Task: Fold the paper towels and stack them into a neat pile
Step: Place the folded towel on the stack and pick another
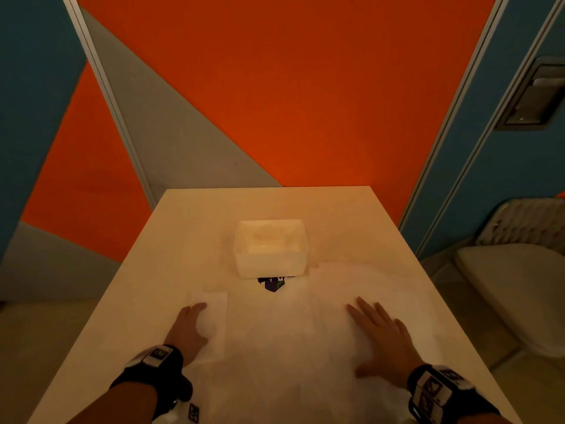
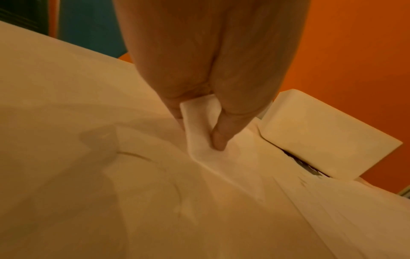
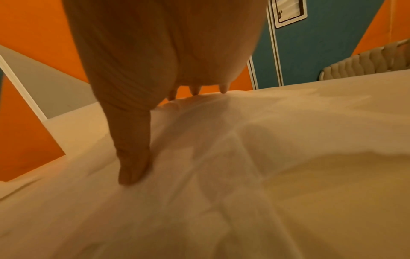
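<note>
White paper towels lie spread over the near half of the pale table. My left hand is at their left side and pinches a raised folded flap between thumb and fingers. A narrow folded strip lies right beside that hand. My right hand lies flat on the towels at the right, fingers spread and straight. Its thumb presses on the sheet and it holds nothing.
A white open box stands mid-table just beyond the towels, with a dark printed item poking out under its near side. A padded chair stands close to the table's right edge. Orange, grey and blue walls lie behind.
</note>
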A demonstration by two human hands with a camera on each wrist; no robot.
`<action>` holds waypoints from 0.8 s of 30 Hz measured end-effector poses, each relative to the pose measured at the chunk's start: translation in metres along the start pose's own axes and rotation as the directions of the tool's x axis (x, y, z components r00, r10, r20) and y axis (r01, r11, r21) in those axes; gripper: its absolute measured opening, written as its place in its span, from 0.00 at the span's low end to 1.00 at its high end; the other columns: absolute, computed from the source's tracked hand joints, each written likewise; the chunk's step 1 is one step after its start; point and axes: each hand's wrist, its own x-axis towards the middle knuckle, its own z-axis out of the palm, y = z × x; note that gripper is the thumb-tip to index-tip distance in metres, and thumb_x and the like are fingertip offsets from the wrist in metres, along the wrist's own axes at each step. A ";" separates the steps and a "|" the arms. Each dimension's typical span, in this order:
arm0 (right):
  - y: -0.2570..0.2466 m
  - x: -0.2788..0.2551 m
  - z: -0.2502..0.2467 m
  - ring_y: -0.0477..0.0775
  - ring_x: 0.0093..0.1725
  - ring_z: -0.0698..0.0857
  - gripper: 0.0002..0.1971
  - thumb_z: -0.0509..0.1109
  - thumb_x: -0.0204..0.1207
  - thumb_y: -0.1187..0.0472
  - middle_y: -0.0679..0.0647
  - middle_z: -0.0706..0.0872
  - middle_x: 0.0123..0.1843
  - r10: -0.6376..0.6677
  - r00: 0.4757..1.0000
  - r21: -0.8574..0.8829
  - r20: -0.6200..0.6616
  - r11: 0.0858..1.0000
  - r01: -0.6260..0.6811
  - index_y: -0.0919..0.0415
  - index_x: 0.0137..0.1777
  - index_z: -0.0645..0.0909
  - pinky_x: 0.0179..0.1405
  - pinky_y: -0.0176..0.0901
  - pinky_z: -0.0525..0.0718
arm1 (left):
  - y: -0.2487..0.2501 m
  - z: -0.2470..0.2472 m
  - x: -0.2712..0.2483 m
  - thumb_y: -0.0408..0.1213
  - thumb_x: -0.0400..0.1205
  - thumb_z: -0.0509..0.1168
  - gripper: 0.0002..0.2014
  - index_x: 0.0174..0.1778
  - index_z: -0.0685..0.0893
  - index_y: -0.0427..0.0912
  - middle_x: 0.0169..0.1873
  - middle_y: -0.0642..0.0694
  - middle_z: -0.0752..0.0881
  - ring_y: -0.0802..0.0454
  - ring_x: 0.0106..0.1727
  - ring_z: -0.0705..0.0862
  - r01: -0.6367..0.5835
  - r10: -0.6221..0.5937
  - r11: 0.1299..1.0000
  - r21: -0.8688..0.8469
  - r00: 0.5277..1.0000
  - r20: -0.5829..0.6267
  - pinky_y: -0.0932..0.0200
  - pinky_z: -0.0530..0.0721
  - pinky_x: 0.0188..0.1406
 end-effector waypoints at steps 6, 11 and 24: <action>0.000 -0.013 -0.006 0.50 0.85 0.45 0.38 0.64 0.81 0.45 0.41 0.43 0.86 -0.029 0.994 0.054 -0.105 0.998 0.034 0.38 0.83 0.44 0.83 0.54 0.48 | 0.008 0.003 0.004 0.36 0.81 0.66 0.31 0.79 0.63 0.52 0.81 0.43 0.52 0.38 0.75 0.65 0.041 -0.031 0.984 0.175 0.998 -0.063 0.51 0.69 0.74; 0.000 -0.014 -0.010 0.46 0.84 0.53 0.28 0.59 0.85 0.54 0.40 0.54 0.85 -0.087 0.984 0.120 -0.156 0.987 0.106 0.40 0.82 0.55 0.81 0.44 0.53 | 0.017 0.004 -0.005 0.48 0.86 0.56 0.25 0.79 0.60 0.62 0.82 0.54 0.41 0.43 0.80 0.51 0.082 -0.057 0.919 0.386 0.996 -0.075 0.47 0.65 0.76; -0.015 -0.005 -0.045 0.50 0.60 0.86 0.13 0.67 0.82 0.60 0.48 0.88 0.60 0.067 0.886 0.372 -0.458 0.920 0.123 0.53 0.63 0.86 0.62 0.38 0.79 | 0.016 0.000 0.000 0.47 0.88 0.49 0.29 0.83 0.44 0.57 0.84 0.55 0.41 0.47 0.84 0.45 0.022 -0.048 0.882 0.470 0.998 0.045 0.44 0.59 0.78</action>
